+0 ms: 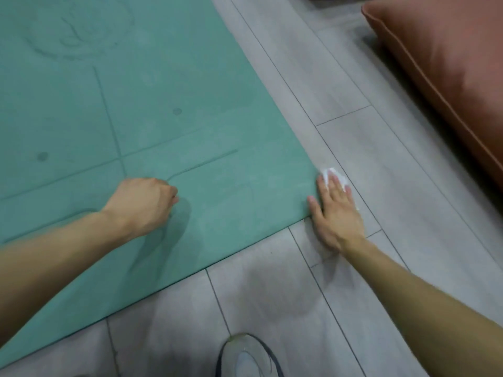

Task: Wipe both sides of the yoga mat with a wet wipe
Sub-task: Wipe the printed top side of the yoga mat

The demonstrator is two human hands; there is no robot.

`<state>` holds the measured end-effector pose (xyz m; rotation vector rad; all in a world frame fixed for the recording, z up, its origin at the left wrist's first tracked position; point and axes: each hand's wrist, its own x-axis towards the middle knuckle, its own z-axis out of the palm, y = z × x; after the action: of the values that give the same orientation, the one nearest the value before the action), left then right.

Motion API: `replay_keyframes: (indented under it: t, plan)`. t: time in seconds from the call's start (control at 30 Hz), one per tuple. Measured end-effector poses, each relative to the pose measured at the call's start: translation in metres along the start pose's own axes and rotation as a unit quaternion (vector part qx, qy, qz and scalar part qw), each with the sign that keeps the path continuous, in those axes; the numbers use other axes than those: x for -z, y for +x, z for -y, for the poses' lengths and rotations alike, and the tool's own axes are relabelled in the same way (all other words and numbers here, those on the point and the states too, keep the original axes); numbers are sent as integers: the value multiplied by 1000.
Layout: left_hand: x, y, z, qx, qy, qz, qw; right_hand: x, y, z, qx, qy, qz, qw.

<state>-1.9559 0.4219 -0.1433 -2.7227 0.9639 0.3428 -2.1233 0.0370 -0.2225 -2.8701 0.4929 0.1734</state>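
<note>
right hand (336, 210) flat on wet wipe (336, 174), left hand (141, 204) fisted on mat (136, 104)

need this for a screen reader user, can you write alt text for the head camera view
A person's right hand presses a white wet wipe flat at the corner of a teal yoga mat on a grey plank floor. The left hand rests as a fist on the mat. An orange cushion sits at upper right.
</note>
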Motion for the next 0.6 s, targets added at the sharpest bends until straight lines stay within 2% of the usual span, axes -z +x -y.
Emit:
replay_keyframes:
  t: [0.07,0.1,0.13,0.2,0.27,0.33,0.43,0.6]
  plan:
    - [2,-1,5,5,13,25,1000,12,23,-2,-94,59,-37,993]
    - [4,-3,9,14,19,35,999,15,33,16,-90,76,-54,992]
    - [6,-5,15,27,24,43,998,16,41,42,-49,83,-60,994]
    - [11,-10,30,62,26,58,996,11,56,109,113,75,-51,989]
    - [15,-18,48,104,19,53,993,-2,61,180,290,38,-15,956]
    - [16,-29,66,143,22,39,989,-18,62,239,413,5,12,910]
    - [12,-49,91,199,22,9,980,-41,65,303,523,-32,39,851]
    - [2,-76,125,267,-23,3,963,-69,68,382,624,-71,87,773]
